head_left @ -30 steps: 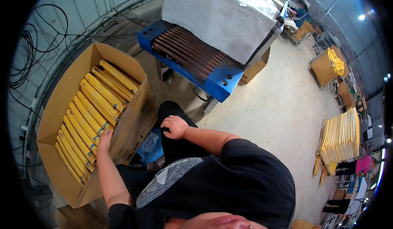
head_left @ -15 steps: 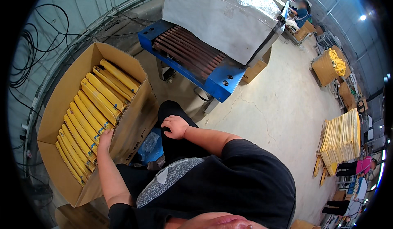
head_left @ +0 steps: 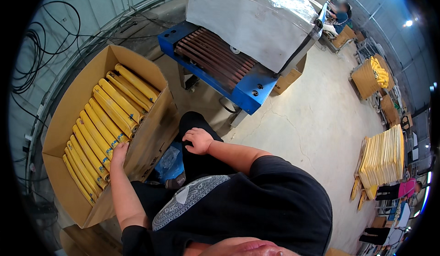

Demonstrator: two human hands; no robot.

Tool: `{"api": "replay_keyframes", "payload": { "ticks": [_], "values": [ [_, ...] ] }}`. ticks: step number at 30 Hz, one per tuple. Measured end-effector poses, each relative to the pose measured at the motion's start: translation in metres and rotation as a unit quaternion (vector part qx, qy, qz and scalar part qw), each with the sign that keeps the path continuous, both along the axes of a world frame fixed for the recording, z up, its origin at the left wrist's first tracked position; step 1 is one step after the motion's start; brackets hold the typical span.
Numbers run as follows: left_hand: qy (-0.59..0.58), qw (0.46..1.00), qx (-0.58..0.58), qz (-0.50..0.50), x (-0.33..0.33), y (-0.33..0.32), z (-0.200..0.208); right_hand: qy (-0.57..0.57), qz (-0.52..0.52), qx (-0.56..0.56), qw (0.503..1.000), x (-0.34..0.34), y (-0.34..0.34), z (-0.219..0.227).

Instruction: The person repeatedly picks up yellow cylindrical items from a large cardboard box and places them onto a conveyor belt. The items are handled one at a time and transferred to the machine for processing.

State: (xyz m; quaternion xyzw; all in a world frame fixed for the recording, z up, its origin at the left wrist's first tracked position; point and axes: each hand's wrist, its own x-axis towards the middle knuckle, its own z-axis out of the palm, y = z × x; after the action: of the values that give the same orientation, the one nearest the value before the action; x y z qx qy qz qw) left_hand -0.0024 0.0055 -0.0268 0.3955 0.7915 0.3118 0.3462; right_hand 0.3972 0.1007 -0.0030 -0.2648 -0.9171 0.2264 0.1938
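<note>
Pale concrete floor [head_left: 293, 118] flanks the brown cardboard box [head_left: 75, 105] of long yellow rolls [head_left: 114, 109]. I can't tell whether the left hand [head_left: 120, 153] grips at its rim; right of it, the right hand [head_left: 199, 140] rests, thumb apart.

An open cardboard box [head_left: 152, 134] carries a row of yellow rolls [head_left: 114, 109]; the cracked floor [head_left: 298, 123] bears a blue-ended machine [head_left: 250, 95].

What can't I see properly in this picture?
In the head view:
Left hand: most fingers hidden by the hand itself.
Cardboard box: its floor is hidden under yellow bundles.
Blue-framed machine: partly hidden by the pale sheet.
Blue plastic: partly behind the black trouser leg.
Distant person in pink: too small, blurred.
</note>
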Motion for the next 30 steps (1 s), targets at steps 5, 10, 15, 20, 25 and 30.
{"api": "replay_keyframes", "payload": {
  "ticks": [5,10,15,20,25,30],
  "values": [
    [0.010,1.000,-0.018,-0.015,-0.007,-0.001,-0.002,-0.004,0.003,-0.002,1.000,-0.001,0.000,0.003],
    [0.023,1.000,0.002,-0.011,-0.011,-0.005,-0.005,0.044,0.004,-0.043,0.998,-0.004,0.004,-0.002],
    [0.021,0.999,-0.015,-0.021,0.005,0.000,0.015,0.305,-0.173,-0.382,0.855,-0.005,0.022,-0.023],
    [0.053,0.998,-0.042,0.010,-0.011,-0.008,0.000,0.534,-0.196,-0.645,0.510,0.006,0.076,0.018],
    [0.065,0.994,-0.093,0.008,0.004,0.003,0.028,0.682,-0.198,-0.620,0.333,0.004,0.159,0.055],
    [0.197,0.980,-0.002,0.037,0.020,0.000,0.045,0.702,-0.250,-0.598,0.295,-0.029,0.215,0.043]
  ]
}}
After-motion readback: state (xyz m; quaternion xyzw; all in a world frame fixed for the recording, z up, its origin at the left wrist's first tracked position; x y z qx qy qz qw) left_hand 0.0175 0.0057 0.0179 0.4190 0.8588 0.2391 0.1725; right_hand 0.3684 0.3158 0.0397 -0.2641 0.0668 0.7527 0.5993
